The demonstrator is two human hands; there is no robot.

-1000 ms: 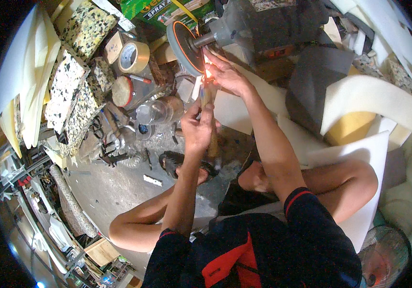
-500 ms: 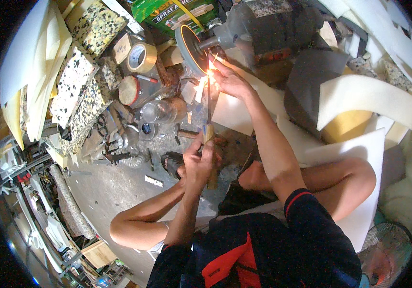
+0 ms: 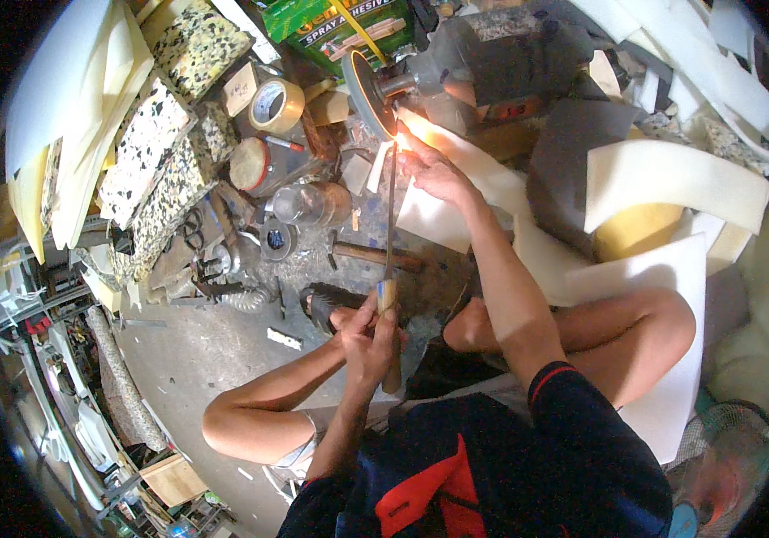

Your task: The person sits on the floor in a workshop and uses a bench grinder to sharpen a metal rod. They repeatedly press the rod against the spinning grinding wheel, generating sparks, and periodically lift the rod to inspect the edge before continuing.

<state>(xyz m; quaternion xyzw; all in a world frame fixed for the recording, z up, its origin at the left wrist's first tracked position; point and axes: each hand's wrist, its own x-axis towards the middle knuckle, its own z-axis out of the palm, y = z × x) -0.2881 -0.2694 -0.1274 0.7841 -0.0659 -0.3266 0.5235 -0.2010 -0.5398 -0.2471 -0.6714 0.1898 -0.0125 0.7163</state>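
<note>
In the head view, my left hand (image 3: 371, 348) is wrapped round the wooden handle (image 3: 386, 294) of a long, narrow blade (image 3: 391, 215), probably to steer it from the near end. The blade points away from me, its tip up at the grinding wheel (image 3: 369, 94), beside a bright glow (image 3: 400, 143). My right hand (image 3: 436, 172) is by that tip, likely steadying it; glare hides whether its fingers pinch. Left of the blade sit a clear jar (image 3: 313, 204) and a red-rimmed tub (image 3: 259, 166); I cannot tell what either holds.
</note>
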